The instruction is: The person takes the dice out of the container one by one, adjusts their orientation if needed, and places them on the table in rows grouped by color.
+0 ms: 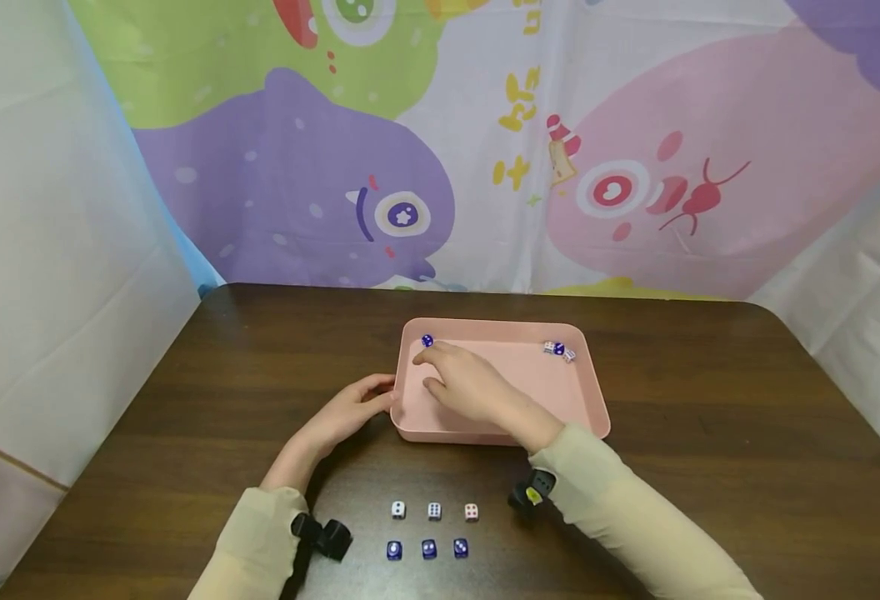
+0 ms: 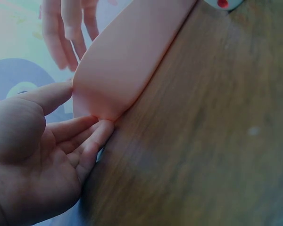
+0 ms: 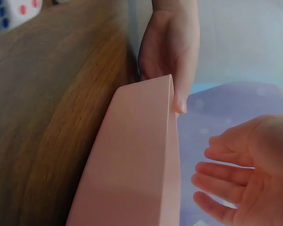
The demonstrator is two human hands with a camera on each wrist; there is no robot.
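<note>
A shallow pink tray (image 1: 500, 437) lies on the dark wooden table. At its left end my left hand (image 1: 352, 410) grips the wall, thumb over the rim and fingers against the outside, as the left wrist view shows too. My right hand (image 1: 470, 383) hovers over the tray's left half, fingers apart and slightly bent, nothing between them in the right wrist view. Just beyond its fingertips sits a blue die (image 1: 427, 341) in the far left corner. In the far right corner, another blue die (image 1: 558, 349) lies between two white dice (image 1: 548, 347).
In front of the tray stand two rows of dice: white ones (image 1: 435, 512) behind, blue ones (image 1: 428, 549) nearer the edge. Each wrist carries a black camera (image 1: 323, 536). A cartoon-printed curtain (image 1: 485, 208) hangs behind the table.
</note>
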